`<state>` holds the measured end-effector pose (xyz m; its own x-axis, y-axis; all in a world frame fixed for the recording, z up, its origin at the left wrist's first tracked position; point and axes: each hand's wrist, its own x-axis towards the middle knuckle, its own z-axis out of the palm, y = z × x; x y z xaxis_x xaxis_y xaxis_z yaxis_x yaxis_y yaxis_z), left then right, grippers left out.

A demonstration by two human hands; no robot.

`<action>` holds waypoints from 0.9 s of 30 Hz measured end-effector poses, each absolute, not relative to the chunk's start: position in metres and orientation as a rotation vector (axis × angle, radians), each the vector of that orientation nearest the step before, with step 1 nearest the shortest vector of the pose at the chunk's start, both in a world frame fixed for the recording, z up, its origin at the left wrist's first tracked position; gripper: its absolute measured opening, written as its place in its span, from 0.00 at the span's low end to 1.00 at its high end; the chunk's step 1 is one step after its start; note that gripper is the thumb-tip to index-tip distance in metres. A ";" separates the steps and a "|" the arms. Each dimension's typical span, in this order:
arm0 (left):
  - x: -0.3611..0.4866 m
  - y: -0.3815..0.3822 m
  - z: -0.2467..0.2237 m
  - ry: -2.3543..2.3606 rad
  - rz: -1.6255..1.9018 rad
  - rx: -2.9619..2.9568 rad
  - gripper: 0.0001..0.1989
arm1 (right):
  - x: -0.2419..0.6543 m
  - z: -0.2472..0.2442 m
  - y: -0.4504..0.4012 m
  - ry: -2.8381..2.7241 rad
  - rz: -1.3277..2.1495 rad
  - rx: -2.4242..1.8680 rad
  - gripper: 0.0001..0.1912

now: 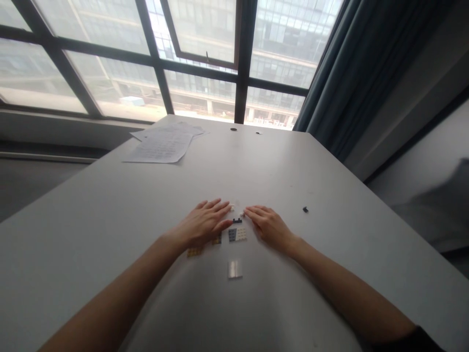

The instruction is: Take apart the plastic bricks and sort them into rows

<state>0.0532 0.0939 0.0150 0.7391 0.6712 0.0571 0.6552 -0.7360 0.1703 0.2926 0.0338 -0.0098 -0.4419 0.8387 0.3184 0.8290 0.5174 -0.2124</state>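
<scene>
My left hand [210,220] lies palm down over the white table, its fingers stretched out and its thumb apart. Near its fingertips is a small white piece [232,208]. My right hand [269,225] rests opposite, fingers extended close together, their tips touching another tiny white piece [242,213]. Between the hands sit a dark studded toy brick [237,221] and a studded plate, part grey [232,235] and part cream [241,234]. Yellowish studded pieces [194,252] are partly covered by my left hand and wrist. A smooth, shiny grey flat piece [235,269] lies closer to me.
A small black piece [305,209] lies to the right of my right hand. Printed papers [161,146] are spread at the table's far left. Two small round dark spots, one a hole-like disc [233,129], are near the far edge. Windows and a dark curtain [340,83] stand beyond.
</scene>
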 end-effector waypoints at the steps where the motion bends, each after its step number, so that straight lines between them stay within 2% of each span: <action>1: 0.057 0.095 0.012 1.071 0.137 2.795 0.27 | 0.287 -0.011 0.036 -2.410 0.038 -1.361 0.21; 7: 0.085 0.100 0.010 1.016 0.046 2.756 0.30 | 0.328 -0.016 0.012 -2.376 0.005 -1.440 0.22; 14: 0.190 0.091 0.007 0.764 0.044 2.784 0.36 | 0.435 -0.022 -0.047 -2.072 -0.092 -1.746 0.20; 19: 0.235 0.084 0.000 0.779 0.112 2.846 0.38 | 0.458 -0.028 -0.054 -1.969 -0.119 -1.848 0.19; 23: 0.209 0.086 0.012 0.817 0.245 2.908 0.39 | 0.454 -0.031 -0.053 -1.951 -0.189 -1.828 0.20; 27: 0.124 0.092 0.030 0.938 0.346 2.928 0.37 | 0.427 -0.023 -0.049 -1.954 -0.248 -1.785 0.21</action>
<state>0.1238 0.0916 0.0304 0.7911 0.5790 0.1973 0.5683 -0.8150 0.1129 0.4271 -0.0491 -0.0231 -0.0354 0.8873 0.4598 0.9740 0.1337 -0.1830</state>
